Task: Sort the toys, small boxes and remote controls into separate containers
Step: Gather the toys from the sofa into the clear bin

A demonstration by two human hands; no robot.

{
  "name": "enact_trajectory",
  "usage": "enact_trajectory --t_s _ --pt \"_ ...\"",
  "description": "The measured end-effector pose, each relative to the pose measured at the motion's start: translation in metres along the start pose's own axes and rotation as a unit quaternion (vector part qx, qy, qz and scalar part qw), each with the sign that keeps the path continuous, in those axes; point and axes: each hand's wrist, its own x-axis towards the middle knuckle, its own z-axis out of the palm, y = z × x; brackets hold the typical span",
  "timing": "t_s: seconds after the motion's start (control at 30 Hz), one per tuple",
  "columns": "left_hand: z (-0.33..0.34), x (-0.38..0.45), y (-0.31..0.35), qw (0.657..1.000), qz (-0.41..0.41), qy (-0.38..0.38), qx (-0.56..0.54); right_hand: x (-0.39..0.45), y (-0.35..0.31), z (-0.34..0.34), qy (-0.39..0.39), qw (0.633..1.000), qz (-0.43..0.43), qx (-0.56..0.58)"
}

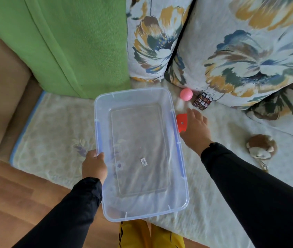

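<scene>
Left hand (94,164) at 8 o'clock in the view, fingers curled over the left rim of the clear plastic container (106,210), thumb inside the wall, gripping it. Container long and rectangular, blue clips on both long sides, a small white sticker on its floor, nothing else inside; resting on the pale patterned cover (52,136) of the sofa seat, its near end jutting past the seat edge.

Right hand (195,130) just past the container's right rim, at 3 o'clock from its middle, fingers loosely spread and reaching forward, palm down over a red toy (181,122). Red toy peeking out at 9 o'clock from the hand, squeezed between the hand and the container rim; cannot tell whether the fingers grip it or merely cover it.

Pink ball (186,94) at 12 o'clock from the right hand, near the fingertips but apart. Puzzle cube (202,101) just beside the ball at its 3 o'clock, tilted against a floral cushion (249,51). Brown and white plush toy (261,146) at 3 o'clock from the right hand, well apart, lying on the seat.

Green cushion (61,42) at 11 o'clock behind the container. Wooden floor (17,194) at 7 o'clock.
</scene>
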Motion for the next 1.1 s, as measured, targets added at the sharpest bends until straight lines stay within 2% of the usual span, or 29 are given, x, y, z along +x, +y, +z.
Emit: enact_trajectory --t_s 0.17,0.37,0.5,0.57,0.9,1.0,1.1 --pt "0.008 0.002 -0.003 0.999 -0.012 0.018 -0.029 0.022 0.009 0.012 -0.087 0.987 -0.051 -0.127" --pt "0.013 -0.002 -0.002 0.995 -0.027 -0.003 -0.096 0.032 0.023 0.027 -0.065 0.977 -0.051 -0.198" --pt "0.012 -0.003 -0.004 0.989 -0.045 -0.020 -0.140 0.049 0.034 0.018 -0.136 0.972 -0.037 -0.190" --pt "0.014 -0.003 -0.005 0.988 -0.046 -0.016 -0.146 0.050 0.039 0.015 -0.135 0.972 -0.035 -0.191" --pt "0.015 -0.001 -0.008 0.994 -0.033 -0.009 -0.101 0.023 0.047 0.030 0.012 0.982 -0.012 -0.187" --pt "0.020 -0.006 -0.007 0.992 -0.031 -0.021 -0.122 0.025 0.057 0.031 -0.046 0.997 0.011 -0.064" --pt "0.027 -0.013 -0.007 0.991 -0.027 -0.020 -0.131 0.023 0.068 0.027 -0.081 0.997 -0.002 -0.020"
